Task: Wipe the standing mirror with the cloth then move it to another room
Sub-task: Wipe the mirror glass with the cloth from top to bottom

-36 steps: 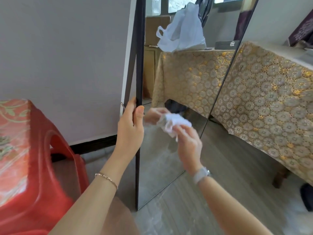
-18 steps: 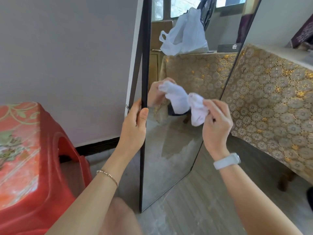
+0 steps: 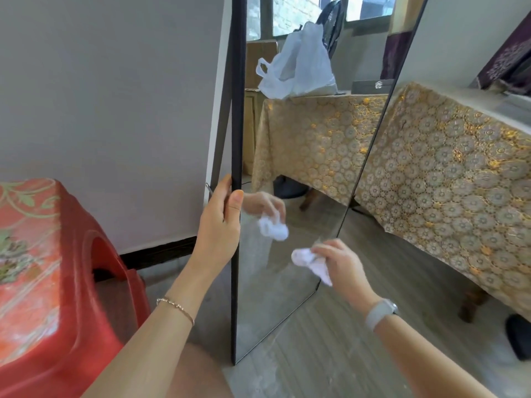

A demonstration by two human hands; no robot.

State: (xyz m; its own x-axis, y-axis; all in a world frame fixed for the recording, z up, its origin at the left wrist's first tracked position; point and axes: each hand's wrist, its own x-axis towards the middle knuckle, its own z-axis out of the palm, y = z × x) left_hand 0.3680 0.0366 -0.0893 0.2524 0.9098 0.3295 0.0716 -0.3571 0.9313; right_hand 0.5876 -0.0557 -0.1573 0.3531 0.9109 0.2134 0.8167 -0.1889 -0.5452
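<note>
The standing mirror [image 3: 287, 225] is seen upright on the floor [image 3: 359, 349], leaning back towards the pale wall [image 3: 115, 96] with a dark support leg behind it. A thin black frame runs round the tall glass, and the frame's left edge faces the camera. Faint dull streaks are visible on the lower part of the glass. A cloth-covered worktop, a white plastic bag and a window are reflected in its upper part; what the bag holds cannot be told.

The left hand [image 3: 219, 222] is wrapped round the frame's left edge at about mid-height, with the thumb laid on the front and the fingers behind, so its grip is clamped on the frame. A thin bracelet is worn on that wrist.

The cloth [image 3: 310, 262], white and bunched into a small wad, is pinched in the curled fingers of the right hand [image 3: 342, 268] near the lower glass; whether it touches the glass cannot be told. A pale watch band is worn on the right wrist.

A red plastic stool [image 3: 57, 282] stands on the left beside the wall. The worktop [image 3: 459, 182], draped in a gold floral cloth, stands on the right, near the mirror's far edge.
</note>
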